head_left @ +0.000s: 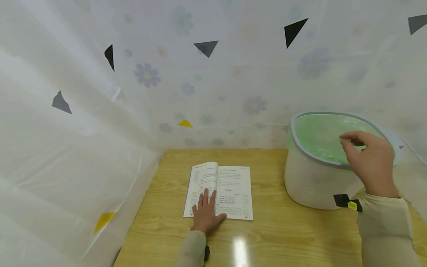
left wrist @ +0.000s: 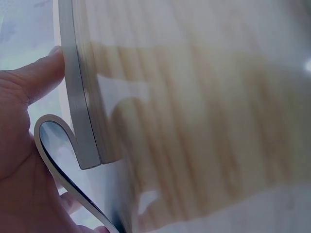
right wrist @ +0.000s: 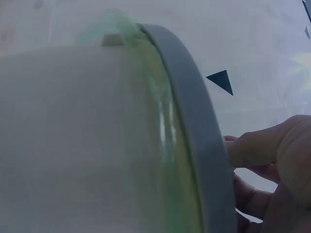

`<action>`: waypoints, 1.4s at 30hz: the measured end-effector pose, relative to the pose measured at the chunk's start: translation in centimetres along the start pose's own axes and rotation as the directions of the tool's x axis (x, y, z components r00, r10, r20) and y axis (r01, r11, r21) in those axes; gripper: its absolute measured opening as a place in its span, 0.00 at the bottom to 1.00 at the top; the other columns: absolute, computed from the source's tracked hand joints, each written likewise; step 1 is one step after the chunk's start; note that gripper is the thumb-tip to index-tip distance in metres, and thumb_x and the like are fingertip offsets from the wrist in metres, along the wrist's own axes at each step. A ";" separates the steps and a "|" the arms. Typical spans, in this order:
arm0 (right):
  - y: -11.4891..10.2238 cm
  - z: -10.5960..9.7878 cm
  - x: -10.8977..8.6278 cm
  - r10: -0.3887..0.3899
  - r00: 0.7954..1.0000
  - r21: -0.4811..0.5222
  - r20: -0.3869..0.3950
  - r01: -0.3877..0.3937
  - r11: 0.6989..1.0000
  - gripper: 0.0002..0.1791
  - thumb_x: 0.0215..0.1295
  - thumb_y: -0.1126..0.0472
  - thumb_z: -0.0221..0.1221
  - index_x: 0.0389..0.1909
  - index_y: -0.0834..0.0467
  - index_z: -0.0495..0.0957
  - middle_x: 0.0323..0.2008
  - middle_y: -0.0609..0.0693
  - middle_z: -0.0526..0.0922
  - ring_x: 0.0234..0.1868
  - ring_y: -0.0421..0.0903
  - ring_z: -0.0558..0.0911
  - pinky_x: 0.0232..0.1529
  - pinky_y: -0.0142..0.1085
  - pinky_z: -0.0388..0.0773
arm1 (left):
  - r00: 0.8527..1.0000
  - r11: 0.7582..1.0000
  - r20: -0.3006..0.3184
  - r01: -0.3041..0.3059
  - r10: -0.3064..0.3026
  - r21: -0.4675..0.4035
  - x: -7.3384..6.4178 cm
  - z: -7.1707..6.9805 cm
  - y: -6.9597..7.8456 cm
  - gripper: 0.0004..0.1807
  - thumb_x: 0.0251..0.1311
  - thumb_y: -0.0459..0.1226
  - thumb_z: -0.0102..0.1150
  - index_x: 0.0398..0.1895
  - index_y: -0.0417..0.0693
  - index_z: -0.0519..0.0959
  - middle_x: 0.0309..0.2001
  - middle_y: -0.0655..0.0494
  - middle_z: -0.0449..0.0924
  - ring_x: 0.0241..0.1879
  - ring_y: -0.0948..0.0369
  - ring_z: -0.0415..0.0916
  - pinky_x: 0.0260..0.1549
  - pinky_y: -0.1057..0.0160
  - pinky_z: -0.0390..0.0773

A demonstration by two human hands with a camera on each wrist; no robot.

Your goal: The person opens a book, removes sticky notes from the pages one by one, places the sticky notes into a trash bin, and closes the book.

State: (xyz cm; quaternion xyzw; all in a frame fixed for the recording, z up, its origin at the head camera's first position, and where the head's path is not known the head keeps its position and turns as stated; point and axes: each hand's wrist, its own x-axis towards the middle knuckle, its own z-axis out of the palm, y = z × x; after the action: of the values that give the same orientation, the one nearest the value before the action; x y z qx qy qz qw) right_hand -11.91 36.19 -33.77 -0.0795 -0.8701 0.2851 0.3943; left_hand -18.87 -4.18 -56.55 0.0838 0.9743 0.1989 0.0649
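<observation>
An open book [head_left: 233,193] with printed text lies on the wooden table, its left-hand leaves curving up. My left hand [head_left: 205,213] rests on the lower part of the left page, fingers spread and thumb out toward the right page. In the left wrist view the thumb [left wrist: 46,73] lies by the book's thick edge [left wrist: 80,97], and a curled cover or leaf bends below it. Over the opening of a white bin [head_left: 313,181] hovers my right hand [head_left: 371,159], thumb and index fingertips brought together. Nothing shows clearly between them. In the right wrist view the bin's rim [right wrist: 194,126] partly hides the fingertips.
The bin has a grey-blue rim and a green bag [head_left: 320,133] lining it, and stands at the table's right. A flower-patterned sheet [head_left: 217,92] hangs behind the table [head_left: 267,237], and pale sheeting [head_left: 66,155] hangs at the left. Black and yellow triangles are stuck on them.
</observation>
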 end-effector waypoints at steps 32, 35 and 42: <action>1.9 1.7 -0.5 0.185 0.968 0.202 -0.172 -0.149 0.968 0.15 0.69 0.57 0.56 0.45 0.63 0.86 0.34 0.11 0.70 0.43 0.16 0.67 0.43 0.20 0.60 | 1.000 1.000 -0.004 0.002 -0.003 -0.024 -0.1 -0.3 0.3 0.52 0.52 0.57 0.68 0.78 0.56 0.54 0.81 0.45 0.42 0.79 0.41 0.43 0.68 0.26 0.50; 1.0 1.7 -1.3 0.218 0.929 0.372 -0.300 -0.096 0.923 0.14 0.69 0.59 0.57 0.44 0.65 0.86 0.34 0.19 0.76 0.42 0.21 0.72 0.44 0.22 0.65 | 1.000 0.999 0.029 -0.012 0.013 -0.040 0.0 -0.6 -0.1 0.52 0.53 0.56 0.68 0.79 0.56 0.54 0.81 0.45 0.43 0.79 0.40 0.45 0.69 0.27 0.53; -4.1 2.6 -5.9 0.262 0.725 0.686 -0.637 0.378 0.622 0.10 0.57 0.76 0.53 0.27 0.79 0.81 0.23 0.45 0.84 0.26 0.35 0.80 0.37 0.27 0.74 | 0.998 0.994 0.058 -0.026 0.033 -0.107 1.0 -3.1 -1.5 0.42 0.63 0.52 0.59 0.76 0.46 0.58 0.78 0.44 0.54 0.75 0.40 0.55 0.67 0.34 0.63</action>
State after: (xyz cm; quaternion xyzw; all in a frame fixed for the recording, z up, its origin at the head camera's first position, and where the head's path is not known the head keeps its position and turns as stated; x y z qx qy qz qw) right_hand -9.49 29.57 -36.60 0.0312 -0.4485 0.5679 0.6895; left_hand -20.58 -6.50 -54.38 0.1005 0.9586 0.2486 0.0955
